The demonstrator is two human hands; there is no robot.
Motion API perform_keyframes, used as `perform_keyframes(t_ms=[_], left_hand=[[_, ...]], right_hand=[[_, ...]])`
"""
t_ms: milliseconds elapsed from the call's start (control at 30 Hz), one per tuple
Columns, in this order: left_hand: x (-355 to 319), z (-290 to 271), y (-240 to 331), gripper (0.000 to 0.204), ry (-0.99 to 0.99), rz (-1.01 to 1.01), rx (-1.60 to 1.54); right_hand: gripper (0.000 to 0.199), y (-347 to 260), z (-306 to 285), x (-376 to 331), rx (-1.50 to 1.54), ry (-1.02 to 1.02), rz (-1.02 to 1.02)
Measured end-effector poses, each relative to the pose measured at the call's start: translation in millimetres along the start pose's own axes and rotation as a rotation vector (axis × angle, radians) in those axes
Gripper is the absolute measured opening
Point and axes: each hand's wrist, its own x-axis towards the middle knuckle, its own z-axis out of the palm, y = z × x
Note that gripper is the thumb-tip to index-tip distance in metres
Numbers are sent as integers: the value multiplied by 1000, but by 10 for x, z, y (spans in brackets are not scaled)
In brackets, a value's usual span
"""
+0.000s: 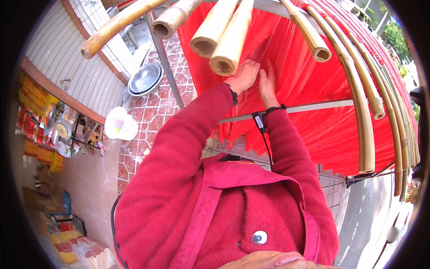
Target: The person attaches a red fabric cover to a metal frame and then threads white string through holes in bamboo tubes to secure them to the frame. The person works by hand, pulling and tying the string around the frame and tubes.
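Red hanging strands [291,80] drape in dense sheets from bamboo poles [230,45] in front of me. My left hand [244,76] is among them, its fingers bent and closed on some of the strands. Just to its right, my right hand [268,86] is against the red material with its fingers stretched upward and apart. A few loose pale threads dangle below the hands. Dark bands circle both wrists, and a small black device [258,121] on a cable hangs by the right one.
A metal rail [309,106] crosses below my hands, and an upright metal post [168,67] stands left. More bamboo poles [360,121] jut out on the right. A white bucket [122,125] and metal basins [145,80] sit on the tiled floor [139,116]. A road lies at lower right.
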Motion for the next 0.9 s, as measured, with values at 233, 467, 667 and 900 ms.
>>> perform_keyframes(t_ms=[233,467,667,900], left_hand=[[375,215,-119,39,138,-182,-215],[398,81,132,41,141,-264,-586],[204,-29,245,54,-13,-399,-686],[157,1018,-440,39,714,286,1186]], right_hand=[[53,-73,14,55,367,-87,217],[52,-524,-44,-52,228,-11,106],[46,-756,-37,-2,5,143,-77],[56,-1236,-145,-228,-99,-18,64]])
